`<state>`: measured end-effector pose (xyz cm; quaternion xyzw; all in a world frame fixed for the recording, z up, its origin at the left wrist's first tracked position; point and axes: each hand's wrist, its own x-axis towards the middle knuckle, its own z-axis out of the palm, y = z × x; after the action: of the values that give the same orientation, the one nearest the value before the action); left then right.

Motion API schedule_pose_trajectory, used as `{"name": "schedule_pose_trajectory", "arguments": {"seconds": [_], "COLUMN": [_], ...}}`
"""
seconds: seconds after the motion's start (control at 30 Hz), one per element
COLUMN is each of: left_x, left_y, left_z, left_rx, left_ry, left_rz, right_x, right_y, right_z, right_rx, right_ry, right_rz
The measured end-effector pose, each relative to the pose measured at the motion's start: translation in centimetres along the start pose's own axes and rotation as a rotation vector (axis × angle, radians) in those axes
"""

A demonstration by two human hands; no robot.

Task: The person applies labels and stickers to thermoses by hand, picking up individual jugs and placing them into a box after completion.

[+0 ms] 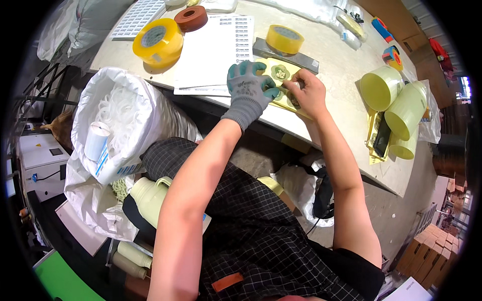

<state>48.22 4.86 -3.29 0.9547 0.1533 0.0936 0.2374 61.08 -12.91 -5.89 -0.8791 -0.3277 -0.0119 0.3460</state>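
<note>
Your left hand in a grey-and-teal knit glove (248, 88) half-curls over the flat yellow card with green flower shapes (272, 63) near the pale tabletop's (346, 75) front edge; grip unclear. Your bare right hand (310, 94) bunches narrow there; can't tell what's held.

label sheet (243, 37): rows of print | gloved left hand (247, 88): dark lettering | larger tape roll (161, 44): small print
</note>
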Motion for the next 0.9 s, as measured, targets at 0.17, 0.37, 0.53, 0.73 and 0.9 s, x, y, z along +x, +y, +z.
{"name": "schedule_pose_trajectory", "arguments": {"seconds": [0.17, 0.37, 0.53, 0.73, 0.9], "left_x": [-9.3, -27.6, -40.3, -44.9, -45.1], "left_y": [1.1, -2.4, -6.6, -10.0, -9.9], "left_z": [-6.1, -15.1, -20.2, -19.1, -19.7], "left_rx": [0.139, -0.569, -0.973, -1.054, -1.096], "left_ry": [0.184, 0.109, 0.469, 0.303, 0.26], "left_rz": [0.518, -0.207, -0.94, -0.992, -0.99], "right_x": [-0.3, 0.0, -4.7, -16.8, -20.8], "right_y": [0.4, -1.7, -9.8, -24.6, -30.5], "right_z": [1.3, 0.8, 4.6, 11.3, 10.6], "right_rx": [-0.267, -0.445, -0.141, 0.383, 0.55], "right_ry": [0.176, 0.177, 0.135, -0.408, -0.649], "right_rz": [-0.191, -0.35, -0.592, -0.737, -0.675]}}
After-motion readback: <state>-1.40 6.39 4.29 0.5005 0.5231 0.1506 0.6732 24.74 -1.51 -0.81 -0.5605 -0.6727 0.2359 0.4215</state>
